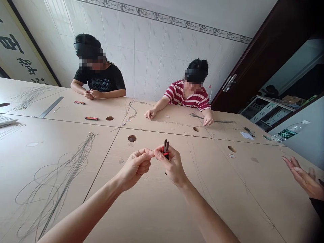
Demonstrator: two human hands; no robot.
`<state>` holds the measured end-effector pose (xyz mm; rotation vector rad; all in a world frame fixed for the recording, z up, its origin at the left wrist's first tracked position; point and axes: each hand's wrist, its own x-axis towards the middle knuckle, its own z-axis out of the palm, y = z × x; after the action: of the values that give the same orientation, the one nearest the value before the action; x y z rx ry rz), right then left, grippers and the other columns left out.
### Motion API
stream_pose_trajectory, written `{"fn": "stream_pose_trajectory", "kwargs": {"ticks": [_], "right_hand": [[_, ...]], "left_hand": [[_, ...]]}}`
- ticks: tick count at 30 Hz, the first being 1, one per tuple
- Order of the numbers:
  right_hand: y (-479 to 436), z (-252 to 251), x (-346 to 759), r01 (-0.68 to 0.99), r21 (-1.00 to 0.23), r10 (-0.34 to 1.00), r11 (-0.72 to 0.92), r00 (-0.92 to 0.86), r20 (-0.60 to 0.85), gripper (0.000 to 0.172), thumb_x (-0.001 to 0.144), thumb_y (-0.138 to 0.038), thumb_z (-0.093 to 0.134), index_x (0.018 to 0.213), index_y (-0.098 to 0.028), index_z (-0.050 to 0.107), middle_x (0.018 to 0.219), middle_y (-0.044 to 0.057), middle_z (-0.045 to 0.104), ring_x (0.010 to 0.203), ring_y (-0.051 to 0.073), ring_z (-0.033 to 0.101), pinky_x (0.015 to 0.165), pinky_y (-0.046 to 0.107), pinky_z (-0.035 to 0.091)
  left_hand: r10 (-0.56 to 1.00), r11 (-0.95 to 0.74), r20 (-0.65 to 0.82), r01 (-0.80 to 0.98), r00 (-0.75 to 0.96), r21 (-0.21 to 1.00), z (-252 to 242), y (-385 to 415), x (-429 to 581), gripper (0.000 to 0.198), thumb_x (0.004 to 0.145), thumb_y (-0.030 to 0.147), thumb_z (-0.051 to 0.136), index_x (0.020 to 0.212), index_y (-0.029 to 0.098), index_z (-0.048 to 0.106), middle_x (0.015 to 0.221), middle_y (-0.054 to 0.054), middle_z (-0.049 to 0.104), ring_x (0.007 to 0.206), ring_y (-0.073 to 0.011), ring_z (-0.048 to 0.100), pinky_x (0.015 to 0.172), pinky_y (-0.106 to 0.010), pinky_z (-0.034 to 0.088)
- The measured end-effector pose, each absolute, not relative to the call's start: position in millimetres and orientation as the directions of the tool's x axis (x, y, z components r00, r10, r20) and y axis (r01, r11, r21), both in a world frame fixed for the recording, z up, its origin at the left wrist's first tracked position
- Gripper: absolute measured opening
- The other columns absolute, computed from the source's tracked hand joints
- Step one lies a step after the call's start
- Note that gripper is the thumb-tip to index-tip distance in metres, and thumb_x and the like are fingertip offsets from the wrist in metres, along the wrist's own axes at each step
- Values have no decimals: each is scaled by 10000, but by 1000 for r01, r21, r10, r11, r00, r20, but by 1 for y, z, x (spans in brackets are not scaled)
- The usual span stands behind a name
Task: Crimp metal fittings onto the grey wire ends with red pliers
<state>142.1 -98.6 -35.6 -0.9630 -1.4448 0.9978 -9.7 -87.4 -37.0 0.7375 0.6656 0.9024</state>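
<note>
With the right hand (174, 167), grips one pair of pliers (165, 150) above the table (157, 216), tips upward; with the left hand (138, 167), pinches thumb to finger, on what too fine to tell. Holds both hands together at the fingertips. To the left, one large bundle of cords (85, 148), two red-and-black sticks (91, 118), one ruler (51, 107). At far right, one bottle (288, 132), contents hard to tell. Across, two people (105, 77); near right, one other hand (306, 182).

Pliers (166, 148) show red and black, cords (79, 161) grey, tabletop (152, 219) tan, one shirt (188, 94) striped maroon and white.
</note>
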Motion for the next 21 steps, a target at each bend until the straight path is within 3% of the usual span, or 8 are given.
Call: {"fn": "stream_pose_trajectory", "kwargs": {"ticks": [3, 5, 8, 11, 15, 18, 21], "right_hand": [[-95, -38, 143, 17, -947, 946, 321, -43, 320, 257, 880, -428, 588, 758, -204, 557, 710, -8, 519, 693, 137, 471, 682, 282, 421], [-93, -39, 144, -1, -951, 951, 309, -14, 309, 260, 891, -430, 574, 767, -204, 544, 714, -8, 509, 690, 135, 475, 686, 284, 427], [-87, -41, 151, -72, -951, 953, 301, 43, 298, 259, 893, -433, 578, 775, -206, 534, 710, -11, 494, 678, 133, 481, 687, 291, 436], [-81, -39, 165, -129, -934, 940, 334, 114, 321, 278, 879, -454, 584, 765, -214, 502, 696, -23, 460, 657, 129, 472, 700, 307, 451], [-77, -24, 203, -143, -907, 908, 396, 212, 362, 318, 834, -472, 622, 726, -226, 451, 676, -46, 384, 628, 116, 436, 736, 325, 467], [-85, -2, 243, -99, -893, 873, 439, 284, 397, 355, 780, -466, 688, 685, -221, 449, 667, -44, 379, 644, 121, 445, 712, 330, 473], [-108, 24, 290, -26, -866, 799, 499, 400, 449, 359, 715, -438, 763, 646, -213, 492, 642, -43, 394, 614, 106, 440, 690, 343, 474]], "left_hand": [[879, 403, -192, -465, 436, 789, -37, -87, -4, 247, 757, 298, 753, 690, 140, 577, 500, 116, 229, 415, -16, 170, 380, -146, 171], [896, 375, -178, -478, 406, 795, -37, -87, -1, 212, 791, 320, 727, 774, 128, 639, 542, 79, 412, 446, -14, 349, 424, -132, 307], [935, 303, -143, -516, 325, 801, -34, -85, 1, 212, 811, 322, 716, 883, 125, 690, 873, -51, 693, 767, -101, 634, 707, -196, 511], [966, 241, -129, -595, 225, 767, -32, -82, -3, 154, 815, 292, 717, 852, 143, 701, 1084, -87, 714, 986, -167, 653, 880, -259, 514], [964, 237, -107, -601, 244, 763, -32, -82, -9, 122, 822, 290, 715, 824, 168, 710, 1066, -56, 716, 991, -170, 651, 827, -254, 530], [938, 240, -66, -503, 340, 830, -36, -88, -8, 160, 829, 330, 705, 812, 171, 722, 1051, -66, 718, 984, -187, 649, 821, -274, 527], [876, 171, -5, -300, 483, 938, -41, -100, 4, 259, 877, 388, 635, 807, 163, 741, 917, -77, 730, 856, -171, 652, 783, -275, 520]]}}
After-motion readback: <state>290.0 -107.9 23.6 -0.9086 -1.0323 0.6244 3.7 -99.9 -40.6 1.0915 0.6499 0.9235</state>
